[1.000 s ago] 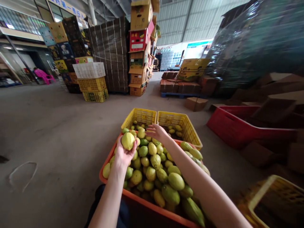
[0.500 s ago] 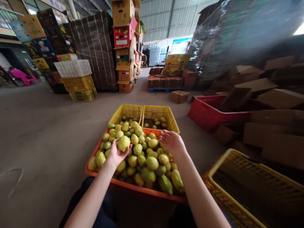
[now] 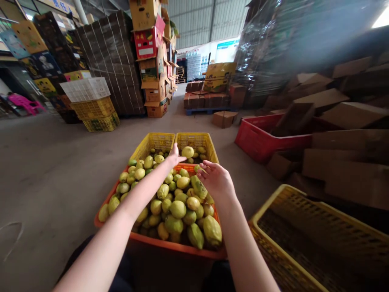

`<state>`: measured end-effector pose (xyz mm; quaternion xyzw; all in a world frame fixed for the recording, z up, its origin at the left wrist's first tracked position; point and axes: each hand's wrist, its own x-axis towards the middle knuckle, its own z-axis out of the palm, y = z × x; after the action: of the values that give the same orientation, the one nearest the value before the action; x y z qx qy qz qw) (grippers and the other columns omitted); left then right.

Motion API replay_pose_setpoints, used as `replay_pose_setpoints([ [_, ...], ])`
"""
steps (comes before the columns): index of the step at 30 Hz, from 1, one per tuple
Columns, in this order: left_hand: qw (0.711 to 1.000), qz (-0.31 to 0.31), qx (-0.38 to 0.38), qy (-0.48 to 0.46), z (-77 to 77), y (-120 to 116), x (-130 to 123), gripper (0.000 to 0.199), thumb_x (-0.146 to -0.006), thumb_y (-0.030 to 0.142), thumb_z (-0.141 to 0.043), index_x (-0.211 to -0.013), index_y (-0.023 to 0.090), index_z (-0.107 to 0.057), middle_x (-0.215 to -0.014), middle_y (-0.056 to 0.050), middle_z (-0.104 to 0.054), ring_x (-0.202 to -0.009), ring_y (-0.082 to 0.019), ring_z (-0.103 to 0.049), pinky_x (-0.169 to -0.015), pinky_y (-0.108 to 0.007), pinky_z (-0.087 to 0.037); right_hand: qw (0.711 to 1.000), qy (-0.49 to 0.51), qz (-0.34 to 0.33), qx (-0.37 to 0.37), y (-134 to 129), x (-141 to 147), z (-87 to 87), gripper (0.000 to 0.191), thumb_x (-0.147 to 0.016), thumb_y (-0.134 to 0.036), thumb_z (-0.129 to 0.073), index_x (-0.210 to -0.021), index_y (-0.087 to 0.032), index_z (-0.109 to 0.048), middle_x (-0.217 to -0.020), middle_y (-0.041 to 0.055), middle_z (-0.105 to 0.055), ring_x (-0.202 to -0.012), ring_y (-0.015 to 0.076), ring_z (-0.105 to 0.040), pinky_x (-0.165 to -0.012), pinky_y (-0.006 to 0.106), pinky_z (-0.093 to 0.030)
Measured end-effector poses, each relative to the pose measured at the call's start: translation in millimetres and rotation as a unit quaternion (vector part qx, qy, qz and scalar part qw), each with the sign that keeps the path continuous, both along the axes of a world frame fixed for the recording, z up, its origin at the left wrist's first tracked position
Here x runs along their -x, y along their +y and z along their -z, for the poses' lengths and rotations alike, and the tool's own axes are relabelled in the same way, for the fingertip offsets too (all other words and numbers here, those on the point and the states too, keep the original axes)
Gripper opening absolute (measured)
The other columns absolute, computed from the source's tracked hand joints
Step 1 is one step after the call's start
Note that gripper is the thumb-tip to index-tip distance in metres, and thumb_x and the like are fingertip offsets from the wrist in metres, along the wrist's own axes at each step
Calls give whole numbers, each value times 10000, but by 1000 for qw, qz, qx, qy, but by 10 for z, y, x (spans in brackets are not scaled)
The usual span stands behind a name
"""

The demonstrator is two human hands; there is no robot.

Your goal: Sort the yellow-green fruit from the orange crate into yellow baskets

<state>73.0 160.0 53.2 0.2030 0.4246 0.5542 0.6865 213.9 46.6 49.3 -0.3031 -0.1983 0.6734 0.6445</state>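
My left hand (image 3: 175, 157) reaches across to the right-hand far yellow crate (image 3: 213, 148), its fingers spread. A yellow-green lemon-like fruit (image 3: 187, 152) is just off its fingertips, over that crate and apparently in the air. My right hand (image 3: 216, 178) hovers palm inward above the right side of the orange crate (image 3: 179, 246), its fingers loosely apart and nothing gripped in them. Heaped in the orange crate are many similar fruits (image 3: 178, 209), green to yellow, some long and lumpy. My left forearm covers part of the heap.
A second yellow crate (image 3: 141, 148) with some fruits stands at the far left. A larger yellow crate (image 3: 270, 202) is close on my right. Beyond it are a red crate (image 3: 252, 142) and piled cardboard (image 3: 358, 174). Stacked boxes (image 3: 152, 77) rise behind.
My left hand has swung forward and right from over the heap, and the fruit it held has left its fingers. My right hand stays in nearly the same place. The view has shifted slightly.
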Motion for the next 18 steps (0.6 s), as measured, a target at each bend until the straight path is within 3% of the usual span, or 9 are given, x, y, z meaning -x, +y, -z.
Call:
replay_pose_setpoints([
  [2,995,-7,-20,102,-124,162,65,301,-933,329,-698,-1200,201,-640,-1471,-145,-593,-1226,-264,-695,-1005,-377,-591,1000,2,-1,0,-15,-34,4,58,-701,-175,-706,-723,-227,-691,-655,28,-720,-566,171,-669,-537,276,-600],
  [4,980,-7,-41,194,-116,104,300,161,-923,260,-713,-1033,146,-684,-1328,-134,-679,-1216,-245,-684,-1078,-342,-522,1000,3,-7,-4,-36,-72,-9,56,-699,-180,-717,-728,-225,-699,-668,31,-722,-584,173,-673,-548,277,-604],
  [7,950,-25,-58,307,88,-268,869,45,-867,143,-731,-890,175,-710,-1097,-59,-734,-1237,-232,-639,-1115,-295,-467,1000,9,-11,-8,-53,-114,-43,57,-701,-183,-720,-731,-229,-706,-682,33,-720,-606,177,-673,-559,284,-607],
  [12,898,-50,-3,438,467,-918,1692,213,-779,90,-724,-665,245,-632,-778,-39,-663,-1222,-311,-644,-1135,-398,-463,999,2,-18,27,4,-2,-47,51,-711,-168,-693,-725,-216,-696,-673,31,-711,-598,160,-664,-570,266,-588],
  [15,886,-41,21,462,507,-1128,1887,242,-745,137,-759,-618,274,-605,-707,-45,-636,-1292,-361,-625,-1131,-429,-464,997,-43,-30,52,38,190,22,49,-725,-183,-678,-711,-230,-682,-670,27,-714,-592,164,-666,-569,274,-581],
  [18,890,-14,26,455,407,-1326,2002,224,-690,126,-798,-665,282,-638,-832,-73,-719,-1424,-375,-549,-1154,-404,-445,991,-100,-47,69,5,375,144,48,-718,-195,-687,-690,-233,-677,-665,32,-722,-584,171,-666,-569,284,-569],
])
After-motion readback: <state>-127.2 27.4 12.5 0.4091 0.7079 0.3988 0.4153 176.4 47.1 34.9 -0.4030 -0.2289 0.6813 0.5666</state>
